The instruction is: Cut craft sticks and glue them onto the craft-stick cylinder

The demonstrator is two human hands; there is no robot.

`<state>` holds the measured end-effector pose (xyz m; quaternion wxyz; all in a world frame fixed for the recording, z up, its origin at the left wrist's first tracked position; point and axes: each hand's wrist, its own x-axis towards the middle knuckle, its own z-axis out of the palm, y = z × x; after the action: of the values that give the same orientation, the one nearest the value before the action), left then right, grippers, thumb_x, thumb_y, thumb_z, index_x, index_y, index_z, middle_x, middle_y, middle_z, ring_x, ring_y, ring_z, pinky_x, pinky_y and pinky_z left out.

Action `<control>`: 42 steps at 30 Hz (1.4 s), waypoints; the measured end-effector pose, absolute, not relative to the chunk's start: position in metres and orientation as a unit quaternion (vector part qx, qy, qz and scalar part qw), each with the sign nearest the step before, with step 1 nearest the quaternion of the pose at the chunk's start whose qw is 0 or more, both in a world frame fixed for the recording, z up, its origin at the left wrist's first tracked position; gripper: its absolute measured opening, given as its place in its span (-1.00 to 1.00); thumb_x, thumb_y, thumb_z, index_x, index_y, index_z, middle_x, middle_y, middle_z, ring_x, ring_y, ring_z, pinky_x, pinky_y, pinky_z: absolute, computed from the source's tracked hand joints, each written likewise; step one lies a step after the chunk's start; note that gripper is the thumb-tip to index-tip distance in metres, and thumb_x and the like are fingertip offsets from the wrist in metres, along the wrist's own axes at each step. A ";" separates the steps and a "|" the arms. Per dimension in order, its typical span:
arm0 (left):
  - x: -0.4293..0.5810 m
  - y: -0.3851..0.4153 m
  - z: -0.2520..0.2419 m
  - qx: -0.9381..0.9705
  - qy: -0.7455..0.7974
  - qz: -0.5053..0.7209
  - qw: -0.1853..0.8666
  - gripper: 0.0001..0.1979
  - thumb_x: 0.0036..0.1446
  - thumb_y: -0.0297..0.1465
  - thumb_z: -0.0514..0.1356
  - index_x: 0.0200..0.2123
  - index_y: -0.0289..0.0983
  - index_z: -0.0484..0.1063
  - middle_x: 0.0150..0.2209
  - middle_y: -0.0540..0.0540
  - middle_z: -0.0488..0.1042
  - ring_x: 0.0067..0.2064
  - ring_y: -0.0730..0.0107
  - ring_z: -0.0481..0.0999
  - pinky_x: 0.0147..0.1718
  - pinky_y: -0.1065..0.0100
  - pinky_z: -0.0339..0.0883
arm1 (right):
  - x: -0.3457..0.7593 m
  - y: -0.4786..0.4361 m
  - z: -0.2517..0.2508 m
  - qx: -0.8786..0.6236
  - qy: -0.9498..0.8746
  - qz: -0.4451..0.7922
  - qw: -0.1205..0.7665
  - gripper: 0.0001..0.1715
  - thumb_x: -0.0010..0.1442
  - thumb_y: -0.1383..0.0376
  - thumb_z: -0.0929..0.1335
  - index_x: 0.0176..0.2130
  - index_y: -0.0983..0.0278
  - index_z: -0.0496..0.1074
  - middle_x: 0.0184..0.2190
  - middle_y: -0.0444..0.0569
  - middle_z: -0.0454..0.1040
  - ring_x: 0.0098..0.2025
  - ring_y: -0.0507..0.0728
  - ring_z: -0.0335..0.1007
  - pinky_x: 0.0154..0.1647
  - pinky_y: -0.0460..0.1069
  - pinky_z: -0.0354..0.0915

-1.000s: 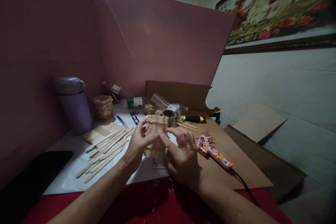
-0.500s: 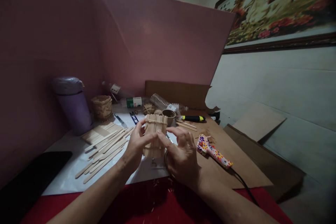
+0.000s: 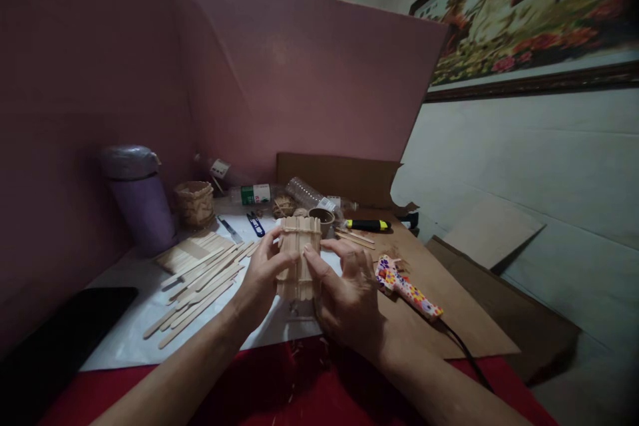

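Note:
Both of my hands hold a small holder made of wooden craft sticks (image 3: 298, 259), standing upright over the white sheet (image 3: 124, 339). My left hand (image 3: 262, 279) grips its left side, thumb across the front. My right hand (image 3: 344, 296) grips the right side, thumb pressed on a front stick and fingers curled behind. Loose craft sticks (image 3: 202, 283) lie fanned out just left of my left hand. A hot-glue gun with coloured spots (image 3: 405, 287) lies to the right of my right hand on brown cardboard (image 3: 449, 306).
A purple flask (image 3: 137, 196) and a small woven basket (image 3: 194, 203) stand at the back left. Plastic bottles (image 3: 304, 193), a brown cup (image 3: 322, 218), blue snips (image 3: 255, 223) and a yellow-black cutter (image 3: 368, 224) lie behind. A black phone (image 3: 60, 333) lies at left. Pink boards wall the back.
My right thumb has moved up onto the front of the stick holder and the hand has closed in on its right side. The holder stands slightly more upright.

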<state>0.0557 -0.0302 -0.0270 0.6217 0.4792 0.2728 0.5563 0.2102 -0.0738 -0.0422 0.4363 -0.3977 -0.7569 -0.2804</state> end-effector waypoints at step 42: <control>0.054 -0.037 -0.018 0.480 0.280 0.533 0.638 -0.54 -0.03 -0.36 0.32 -0.03 -0.26 0.35 -0.15 -0.15 0.51 -0.23 0.26 0.51 -0.30 0.31 0.40 | 0.207 -0.077 -0.042 -0.359 -0.769 -0.131 0.512 -0.44 0.19 0.50 0.26 0.16 0.25 0.31 0.00 0.10 0.31 0.06 0.24 0.23 0.04 0.21 0.28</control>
<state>0.0544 -0.0375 -0.0180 0.6382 0.4797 0.2803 0.5330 0.2075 -0.0775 -0.0420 0.5123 -0.3587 -0.7692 -0.1314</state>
